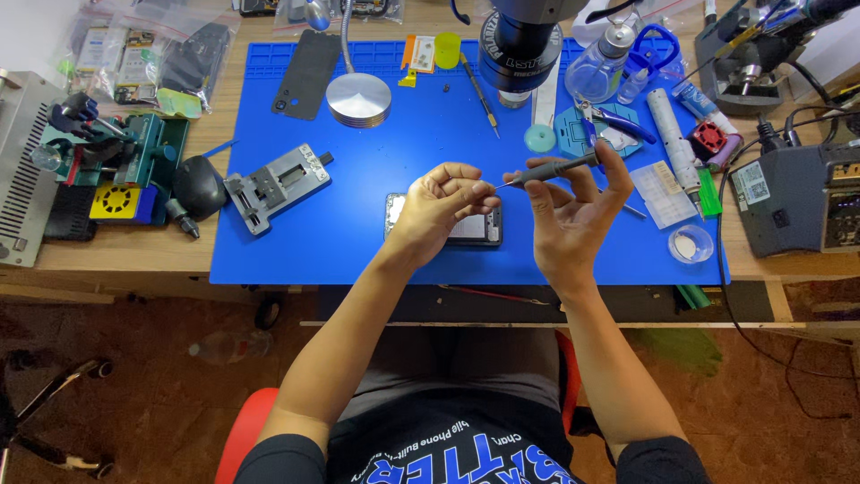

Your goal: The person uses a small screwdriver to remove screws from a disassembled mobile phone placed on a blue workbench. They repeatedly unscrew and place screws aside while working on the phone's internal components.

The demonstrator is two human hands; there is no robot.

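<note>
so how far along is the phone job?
Done: the phone lies opened on the blue mat, and its dark back cover is set aside. In hand: the right hand holds a screwdriver, tip at the left hand's fingertips. Left: the cover is not yet refitted.

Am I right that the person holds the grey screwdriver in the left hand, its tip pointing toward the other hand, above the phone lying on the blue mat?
Not quite: the head view shows the grey screwdriver in the right hand, not the left. Its tip does point toward the left hand, and both hands are above the phone lying on the blue mat.
</note>
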